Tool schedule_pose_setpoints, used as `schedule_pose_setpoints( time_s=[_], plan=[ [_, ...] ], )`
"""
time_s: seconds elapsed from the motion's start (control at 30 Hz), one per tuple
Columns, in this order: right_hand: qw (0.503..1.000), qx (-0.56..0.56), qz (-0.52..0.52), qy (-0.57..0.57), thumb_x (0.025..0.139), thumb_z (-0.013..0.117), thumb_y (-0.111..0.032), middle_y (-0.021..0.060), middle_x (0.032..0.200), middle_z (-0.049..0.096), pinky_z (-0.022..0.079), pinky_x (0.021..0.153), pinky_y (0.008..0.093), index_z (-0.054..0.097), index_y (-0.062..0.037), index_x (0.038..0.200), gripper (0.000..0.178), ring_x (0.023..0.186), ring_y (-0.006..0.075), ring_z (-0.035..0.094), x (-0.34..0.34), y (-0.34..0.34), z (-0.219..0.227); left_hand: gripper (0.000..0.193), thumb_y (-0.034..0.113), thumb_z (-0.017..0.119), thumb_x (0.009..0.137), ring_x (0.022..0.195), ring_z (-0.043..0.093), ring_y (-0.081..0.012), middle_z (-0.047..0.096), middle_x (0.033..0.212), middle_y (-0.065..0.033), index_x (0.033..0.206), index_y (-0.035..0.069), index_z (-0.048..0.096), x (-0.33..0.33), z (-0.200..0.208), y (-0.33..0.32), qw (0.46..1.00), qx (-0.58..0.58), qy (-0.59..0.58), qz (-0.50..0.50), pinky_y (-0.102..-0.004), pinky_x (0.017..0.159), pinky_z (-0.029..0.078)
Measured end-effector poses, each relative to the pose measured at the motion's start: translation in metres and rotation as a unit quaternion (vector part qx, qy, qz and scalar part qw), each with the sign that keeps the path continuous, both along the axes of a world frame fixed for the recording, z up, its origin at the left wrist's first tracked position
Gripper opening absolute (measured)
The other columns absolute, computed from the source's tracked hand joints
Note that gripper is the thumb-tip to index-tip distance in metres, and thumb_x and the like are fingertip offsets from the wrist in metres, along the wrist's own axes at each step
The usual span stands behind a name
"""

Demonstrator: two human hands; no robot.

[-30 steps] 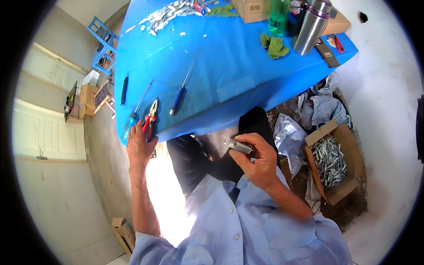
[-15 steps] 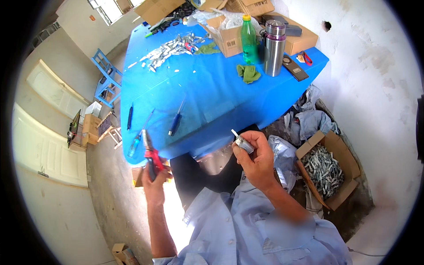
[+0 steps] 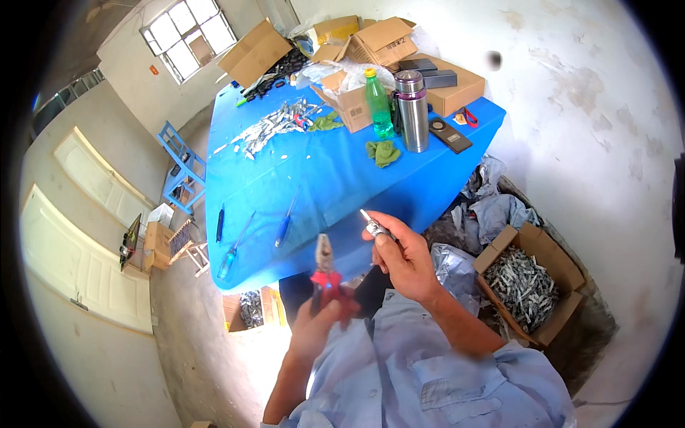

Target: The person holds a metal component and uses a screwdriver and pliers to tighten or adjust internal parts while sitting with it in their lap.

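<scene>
My left hand (image 3: 314,332) is closed round a pair of pliers (image 3: 325,257) with red handles, its metal jaws pointing up and away from me, slightly blurred. To its right, my right hand (image 3: 410,262) pinches a small silvery metal part (image 3: 374,227) with a thin white shaft sticking out toward the upper left. Its lower end is hidden by my fingers. The plier jaws and the part are apart, both above my lap at the near table edge. On the blue-covered table (image 3: 314,178) lie two blue-handled screwdrivers (image 3: 283,230) and a dark slim tool (image 3: 220,224).
Silvery strips (image 3: 275,128) are heaped on the table's far left. A green bottle (image 3: 380,110), a steel flask (image 3: 413,121) and a green cloth (image 3: 383,153) stand or lie at the right. A cardboard box (image 3: 571,282) of metal scraps sits on the floor, right.
My left hand has brought the pliers rightward, closer to the metal part. My right hand has shifted slightly, turning the part. The view has tilted up, showing more of the window.
</scene>
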State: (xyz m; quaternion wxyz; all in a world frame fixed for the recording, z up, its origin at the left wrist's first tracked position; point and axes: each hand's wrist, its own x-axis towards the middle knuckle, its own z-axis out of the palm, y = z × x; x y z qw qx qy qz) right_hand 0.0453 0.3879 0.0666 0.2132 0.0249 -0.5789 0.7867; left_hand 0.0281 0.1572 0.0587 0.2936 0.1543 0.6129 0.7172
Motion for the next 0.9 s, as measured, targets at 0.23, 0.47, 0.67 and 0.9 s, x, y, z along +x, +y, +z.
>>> schedule_pose_setpoints(
  time_s=[0.23, 0.47, 0.67, 0.9],
  plan=[
    [0.992, 0.104, -0.066, 0.016, 0.106, 0.055, -0.006, 0.0072, 0.110, 0.070, 0.049, 0.065, 0.0219, 0.057, 0.0004, 0.143, 0.037, 0.076, 0.0058, 0.057, 0.007, 0.006, 0.018, 0.042, 0.023, 0.062, 0.104, 0.080, 0.060, -0.0070, 0.072, 0.116, -0.0065, 0.140, 0.001, 0.058, 0.016, 0.028, 0.022, 0.991, -0.118, 0.068, -0.014, -0.0217, 0.064, 0.048],
    [0.994, 0.084, -0.067, 0.009, 0.104, 0.056, -0.007, 0.0070, 0.110, 0.071, 0.050, 0.065, 0.0229, 0.061, 0.0000, 0.139, 0.035, 0.075, 0.0062, 0.058, 0.007, -0.004, 0.030, 0.048, 0.009, 0.063, 0.102, 0.092, 0.064, -0.0105, 0.069, 0.115, -0.0033, 0.148, 0.002, 0.052, 0.013, 0.023, 0.021, 0.995, -0.066, 0.079, -0.006, -0.0262, 0.075, 0.058],
    [1.000, 0.003, 0.001, -0.018, 0.106, 0.054, -0.004, 0.0076, 0.109, 0.070, 0.045, 0.053, 0.0213, 0.059, 0.0020, 0.140, 0.034, 0.068, 0.0058, 0.056, 0.003, -0.008, 0.023, 0.048, 0.018, 0.067, 0.103, 0.108, 0.065, -0.0171, 0.067, 0.122, -0.0087, 0.145, -0.001, 0.053, 0.011, 0.005, 0.012, 0.987, -0.042, 0.156, -0.005, -0.0355, 0.087, 0.060],
    [0.997, 0.063, -0.043, -0.015, 0.105, 0.056, -0.002, 0.0078, 0.111, 0.069, 0.049, 0.057, 0.0221, 0.059, 0.0014, 0.140, 0.035, 0.070, 0.0059, 0.058, 0.000, -0.030, 0.016, 0.054, 0.003, 0.065, 0.097, 0.107, 0.066, -0.0246, 0.065, 0.120, -0.0169, 0.148, -0.002, 0.050, 0.007, 0.026, 0.003, 0.917, -0.197, 0.344, 0.047, -0.0350, 0.093, 0.052]
  ],
)
